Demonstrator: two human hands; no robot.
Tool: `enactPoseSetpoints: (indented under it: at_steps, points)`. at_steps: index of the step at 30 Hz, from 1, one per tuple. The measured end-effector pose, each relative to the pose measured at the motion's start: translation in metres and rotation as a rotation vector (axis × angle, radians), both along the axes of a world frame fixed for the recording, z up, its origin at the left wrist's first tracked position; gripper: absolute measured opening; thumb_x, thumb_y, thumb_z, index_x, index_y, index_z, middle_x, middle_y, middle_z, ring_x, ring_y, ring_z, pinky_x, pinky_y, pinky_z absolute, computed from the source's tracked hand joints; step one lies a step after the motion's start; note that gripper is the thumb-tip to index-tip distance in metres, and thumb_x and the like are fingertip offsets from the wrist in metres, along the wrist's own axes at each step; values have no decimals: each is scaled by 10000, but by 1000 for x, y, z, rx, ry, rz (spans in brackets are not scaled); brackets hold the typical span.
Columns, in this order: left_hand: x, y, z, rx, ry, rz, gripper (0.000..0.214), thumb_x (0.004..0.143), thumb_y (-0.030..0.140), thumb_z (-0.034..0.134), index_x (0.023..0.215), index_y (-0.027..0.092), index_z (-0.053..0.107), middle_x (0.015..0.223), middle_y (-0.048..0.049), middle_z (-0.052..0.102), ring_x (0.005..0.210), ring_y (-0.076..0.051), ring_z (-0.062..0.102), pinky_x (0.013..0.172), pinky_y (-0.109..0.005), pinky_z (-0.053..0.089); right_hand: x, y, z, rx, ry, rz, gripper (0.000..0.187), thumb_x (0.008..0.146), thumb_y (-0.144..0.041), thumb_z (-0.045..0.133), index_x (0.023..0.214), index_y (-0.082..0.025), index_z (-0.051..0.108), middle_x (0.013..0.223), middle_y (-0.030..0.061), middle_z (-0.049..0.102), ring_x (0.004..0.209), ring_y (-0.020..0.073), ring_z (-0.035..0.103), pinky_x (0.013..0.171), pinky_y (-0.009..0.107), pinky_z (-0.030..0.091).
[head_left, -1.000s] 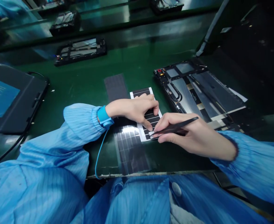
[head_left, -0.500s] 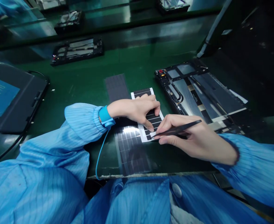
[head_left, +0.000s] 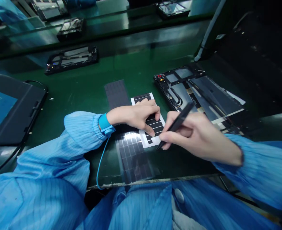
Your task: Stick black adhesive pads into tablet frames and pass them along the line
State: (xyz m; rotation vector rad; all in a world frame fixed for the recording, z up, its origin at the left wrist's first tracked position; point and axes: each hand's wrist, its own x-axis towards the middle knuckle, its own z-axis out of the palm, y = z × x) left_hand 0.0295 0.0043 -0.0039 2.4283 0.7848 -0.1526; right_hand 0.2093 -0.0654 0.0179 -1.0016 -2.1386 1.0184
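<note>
My left hand (head_left: pixel 141 116) lies over a white sheet (head_left: pixel 148 143) bearing rows of black adhesive strips, its thumb and fingers apart and pressing it to the bench. In my right hand (head_left: pixel 189 131) is a pair of black tweezers (head_left: pixel 178 123), pointing down just past the sheet's lower right edge. Whether anything sits at their tip, I cannot tell. A bare white patch shows at the sheet's lower end. Beside and partly under the sheet lies a clear film (head_left: pixel 133 153) with dark rectangles; a dark grey sheet (head_left: pixel 117 92) is beyond my left wrist.
An opened tablet-like device (head_left: pixel 184 86) with exposed parts lies to the right. Another opened device (head_left: pixel 72 60) rests farther back. A dark case (head_left: pixel 13 108) with a blue label stands at left. A blue cord (head_left: pixel 100 163) runs from my wrist strap (head_left: pixel 105 123) over the bench.
The tweezers have come off the sheet's lower end and tilted steeper, toward the right and front. My left hand keeps its place on the sheet. The whole view has shifted slightly.
</note>
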Motion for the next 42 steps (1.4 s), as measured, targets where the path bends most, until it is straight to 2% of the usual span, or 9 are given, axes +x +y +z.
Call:
enactPoseSetpoints:
  at_steps: [3, 6, 11, 14, 22, 31, 37, 39, 42]
  points:
    - [6, -6, 0, 8, -60, 25, 404, 665, 403, 697, 929, 158, 514, 973, -60, 456, 935, -221, 408, 817, -334, 355, 20, 20, 12, 147, 39, -196, 165, 759, -263, 659, 668, -178, 551, 652, 16, 616, 570, 126, 619, 476, 233, 470]
    - [16, -11, -1, 42, -222, 69, 308, 727, 375, 654, 883, 160, 497, 960, -63, 487, 901, -199, 428, 818, -329, 368, 37, 46, 6, 233, 152, -379, 236, 771, -259, 649, 629, -176, 479, 643, 45, 605, 552, 146, 628, 470, 258, 476]
    - [23, -9, -17, 225, -563, 251, 152, 779, 200, 524, 892, 181, 424, 930, -44, 512, 840, -157, 454, 818, -320, 391, 40, 61, -22, 148, 301, -409, 282, 787, -265, 615, 609, -193, 408, 603, 20, 578, 468, 134, 591, 421, 268, 464]
    - [22, -6, -25, 210, -623, 218, 216, 752, 156, 490, 943, 189, 392, 1050, -70, 513, 946, -169, 464, 844, -326, 400, 37, 57, -26, 145, 225, -384, 285, 792, -271, 593, 591, -198, 405, 551, -3, 547, 491, 132, 587, 465, 269, 474]
    - [20, -9, -24, 164, -635, 166, 251, 737, 117, 461, 960, 199, 379, 1145, -93, 513, 1049, -181, 464, 903, -350, 393, 40, 58, -25, 155, 165, -312, 259, 805, -263, 554, 591, -195, 425, 546, -7, 528, 494, 118, 559, 479, 258, 442]
    - [21, -9, -22, 205, -580, 120, 255, 692, 89, 430, 919, 205, 408, 1018, -56, 568, 956, -179, 476, 866, -338, 409, 43, 55, -32, 409, 85, -87, 234, 785, -217, 576, 593, -200, 444, 637, 23, 531, 606, 134, 524, 575, 293, 430]
    - [25, -18, 1, 404, -279, -38, 250, 784, 62, 334, 940, 153, 507, 993, -86, 594, 1013, -217, 443, 879, -349, 363, 43, 55, -15, 435, 368, -436, 180, 809, -214, 585, 672, -180, 474, 692, 39, 562, 607, 127, 575, 566, 310, 448]
    - [10, -11, 13, 391, -291, 51, 227, 790, 94, 366, 956, 149, 511, 1013, -86, 584, 984, -201, 463, 873, -328, 366, 37, 57, -1, 388, 276, -437, 152, 794, -244, 612, 704, -164, 519, 709, 40, 576, 631, 125, 591, 568, 297, 448]
    - [-30, 2, 27, 289, -181, 341, 131, 785, 214, 452, 882, 155, 517, 903, -61, 578, 816, -169, 503, 751, -290, 391, 16, 60, 12, 267, 89, -197, 143, 760, -273, 647, 741, -147, 581, 738, 35, 599, 673, 124, 583, 578, 271, 442]
